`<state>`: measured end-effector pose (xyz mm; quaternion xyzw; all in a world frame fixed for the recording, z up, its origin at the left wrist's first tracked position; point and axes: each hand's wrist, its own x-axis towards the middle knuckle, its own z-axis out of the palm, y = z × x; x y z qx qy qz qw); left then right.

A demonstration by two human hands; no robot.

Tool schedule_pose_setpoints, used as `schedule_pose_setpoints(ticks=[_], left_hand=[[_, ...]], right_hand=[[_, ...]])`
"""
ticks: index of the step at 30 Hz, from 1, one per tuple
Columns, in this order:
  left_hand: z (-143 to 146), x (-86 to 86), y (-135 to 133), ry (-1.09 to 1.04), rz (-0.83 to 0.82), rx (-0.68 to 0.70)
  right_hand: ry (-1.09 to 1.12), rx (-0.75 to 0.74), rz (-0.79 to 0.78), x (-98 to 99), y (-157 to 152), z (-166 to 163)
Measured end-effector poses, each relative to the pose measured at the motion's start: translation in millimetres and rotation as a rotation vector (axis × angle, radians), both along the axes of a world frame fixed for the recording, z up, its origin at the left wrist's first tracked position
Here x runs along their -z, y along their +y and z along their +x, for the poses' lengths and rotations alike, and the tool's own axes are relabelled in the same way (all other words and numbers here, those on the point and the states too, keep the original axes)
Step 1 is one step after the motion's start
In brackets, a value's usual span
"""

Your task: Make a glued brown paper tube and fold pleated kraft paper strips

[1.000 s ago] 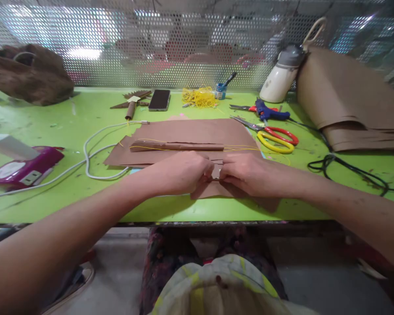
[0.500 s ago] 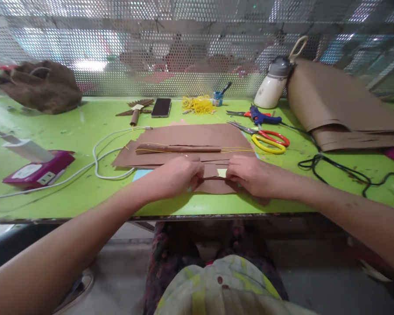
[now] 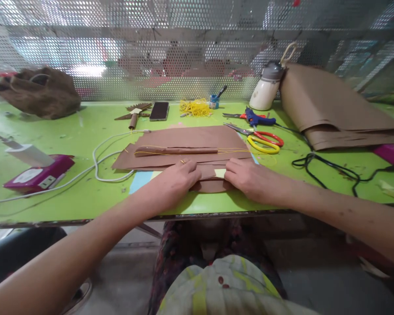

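Near the table's front edge, a piece of brown paper (image 3: 213, 187) lies between my two hands, its near edge folded or curled up. My left hand (image 3: 179, 180), a ring on one finger, has its fingers curled down on the left part of the paper. On the right part, my right hand (image 3: 248, 178) presses with bent fingers; the thumbs are mostly hidden. A small pale yellow piece (image 3: 220, 173) shows beside my right fingertips. Just beyond lie larger brown paper sheets (image 3: 190, 136), with a rolled brown paper strip (image 3: 177, 151) and yellow string on top.
Scissors (image 3: 264, 143), a blue glue gun (image 3: 259, 118) and a black cord (image 3: 325, 168) lie to the right. A white bottle (image 3: 265, 89) stands before folded brown paper (image 3: 335, 105). A phone (image 3: 159, 111), yellow strings (image 3: 195, 107), a white cable (image 3: 96, 162) and a purple power strip (image 3: 39, 175) surround the sheets.
My fingers have shifted from pinching the paper's edge to lying flatter on it, and the near fold has come down a little. The camera view has shifted slightly.
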<state>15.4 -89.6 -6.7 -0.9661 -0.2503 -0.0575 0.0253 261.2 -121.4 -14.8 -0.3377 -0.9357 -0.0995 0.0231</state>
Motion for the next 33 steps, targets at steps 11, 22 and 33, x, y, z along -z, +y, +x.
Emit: schedule_pose_setpoints(ticks=[11,22,33], left_hand=[[-6,6.8,-4,-0.053,0.039,0.012],[29,-42.8,26,-0.270,-0.690,-0.090],[26,-33.8,55,-0.460,-1.095,-0.223]], right_hand=[[-0.037,0.023,0.121,6.9,-6,-1],[0.216,-0.054,0.175,-24.0,-9,1],[0.527,-0.060,0.075,-34.7,38,-7]])
